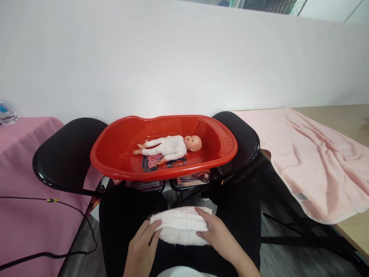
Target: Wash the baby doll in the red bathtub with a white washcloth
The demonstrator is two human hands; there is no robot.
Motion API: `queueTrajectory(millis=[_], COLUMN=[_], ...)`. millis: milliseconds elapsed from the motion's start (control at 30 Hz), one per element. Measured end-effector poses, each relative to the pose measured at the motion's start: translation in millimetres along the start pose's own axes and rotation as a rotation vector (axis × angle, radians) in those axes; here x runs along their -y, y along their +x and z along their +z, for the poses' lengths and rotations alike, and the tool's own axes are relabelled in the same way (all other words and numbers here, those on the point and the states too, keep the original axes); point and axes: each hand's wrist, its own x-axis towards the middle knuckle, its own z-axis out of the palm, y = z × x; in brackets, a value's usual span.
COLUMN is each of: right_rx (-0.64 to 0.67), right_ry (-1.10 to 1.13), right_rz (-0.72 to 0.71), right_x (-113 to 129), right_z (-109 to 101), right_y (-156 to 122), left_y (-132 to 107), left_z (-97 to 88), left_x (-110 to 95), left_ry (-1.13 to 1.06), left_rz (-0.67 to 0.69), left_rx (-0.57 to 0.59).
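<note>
A folded white cloth (183,229) with a loose, frayed edge is held above my lap. My left hand (144,238) grips its left end between thumb and fingers. At the other end, my right hand (216,234) pinches the cloth, with its thumb below and fingers on top. Beyond the cloth stands a red plastic baby bathtub (123,169). Inside lies a baby doll (170,147) on its back, head to the right, dressed in white with bare feet and hands. Neither hand touches the tub or the doll.
Black chairs (62,154) flank the tub, one at each end. A pink towel (317,161) drapes over a wooden table (351,119) on the right. Pink fabric (25,165) covers a surface on the left, with a black cable (72,252) across it. A white wall (173,57) rises behind.
</note>
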Motion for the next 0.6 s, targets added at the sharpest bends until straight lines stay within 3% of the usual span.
queueTrajectory(millis=[67,133,200,300,367,433,500,600], right_rx=[0.05,0.041,-0.023,-0.05,-0.118,-0.267,-0.395,-0.326], right_ry=[-0.164,-0.249,-0.223,-0.016,0.163,0.307,0.384,0.385], right_rz=[-0.068,-0.128,-0.177,-0.149,-0.067,-0.011,-0.038,-0.176], right_x=[12,20,25,23,19,17,19,28], right_z=[-8,-15,-20,-17,-7,10,30,58], right_y=[1,2,2,3,3,2,-2,-15], left_y=[5,8,10,8,4,-2,-11,-27], left_z=[-4.3,-6.4,-6.1,-0.8,6.1,15.7,27.2,45.4], left_x=[-7,-14,-19,-26,-31,-38,-46,-53], left_ry=[0.208,0.266,0.194,0.109,0.093,0.023,-0.096,-0.244], left_rz=[0.183,0.265,0.231,0.045,-0.021,-0.031,-0.053,-0.053], left_rx=[-0.002,-0.023,-0.001,0.006,-0.083,-0.136,-0.137,-0.17])
